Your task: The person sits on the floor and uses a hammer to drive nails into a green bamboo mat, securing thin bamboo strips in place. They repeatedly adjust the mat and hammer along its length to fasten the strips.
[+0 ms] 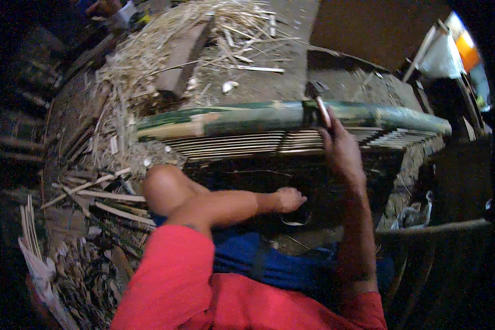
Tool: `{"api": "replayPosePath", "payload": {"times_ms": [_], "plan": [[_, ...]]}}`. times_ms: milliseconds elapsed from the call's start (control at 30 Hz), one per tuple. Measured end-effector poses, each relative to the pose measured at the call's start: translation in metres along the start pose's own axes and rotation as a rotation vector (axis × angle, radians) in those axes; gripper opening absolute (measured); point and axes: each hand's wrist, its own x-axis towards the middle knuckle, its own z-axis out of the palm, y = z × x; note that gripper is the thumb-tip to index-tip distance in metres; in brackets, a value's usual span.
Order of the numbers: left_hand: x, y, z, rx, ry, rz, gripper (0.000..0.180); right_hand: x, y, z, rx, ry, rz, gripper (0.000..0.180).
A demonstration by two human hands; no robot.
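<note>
My right hand [344, 151] grips a hammer [323, 110] by its handle, with the dark head raised over a green bamboo piece. That bamboo frame [247, 118] lies crosswise in front of me, and a row of thin pale bamboo slats [231, 146] runs along its near side. Closer to my body, my left hand [291, 199] is closed low over a dark area. What its fingers hold, if anything, is lost in shadow. Just below it shows a dark round object with a pale curved rim [295, 223], too dim to name.
A heap of bamboo shavings [143, 49] covers the far left, with a wooden block [184, 60] lying in it. Loose bamboo strips [110, 195] lie beside my bare knee [168, 184]. A white bag [443, 52] hangs at the far right, and a person's hand [102, 8] shows at the top left.
</note>
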Motion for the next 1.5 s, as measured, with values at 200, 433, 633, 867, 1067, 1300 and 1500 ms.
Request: {"api": "replayPosePath", "payload": {"times_ms": [200, 433, 633, 867, 1067, 1300, 1500], "plan": [[-0.105, -0.033, -0.086, 0.262, 0.428, 0.297, 0.013, 0.009, -0.092, 0.032, -0.128, -0.095, -0.217, 0.048], [-0.331, -0.086, -0.142, -0.293, 1.318, 0.107, 0.030, 0.014, -0.140, 0.074, -0.174, -0.155, -0.256, 0.037], [-0.398, -0.150, -0.127, -0.444, 1.773, -0.336, 0.020, -0.003, -0.132, 0.070, -0.111, -0.157, -0.367, 0.037], [-0.366, -0.193, -0.102, -0.482, 1.803, -0.156, 0.013, -0.015, -0.146, 0.072, -0.179, -0.141, -0.245, 0.044], [-0.354, -0.227, -0.101, -0.596, 1.564, -0.080, 0.019, -0.019, -0.147, 0.072, -0.163, -0.157, -0.259, 0.050], [-0.356, -0.228, -0.105, -0.652, 1.517, 0.084, 0.016, -0.012, -0.155, 0.069, -0.209, -0.226, -0.234, 0.046], [-0.350, -0.216, -0.098, -0.730, 1.583, 0.028, 0.018, -0.012, -0.166, 0.065, -0.198, -0.251, -0.142, 0.039]]}}
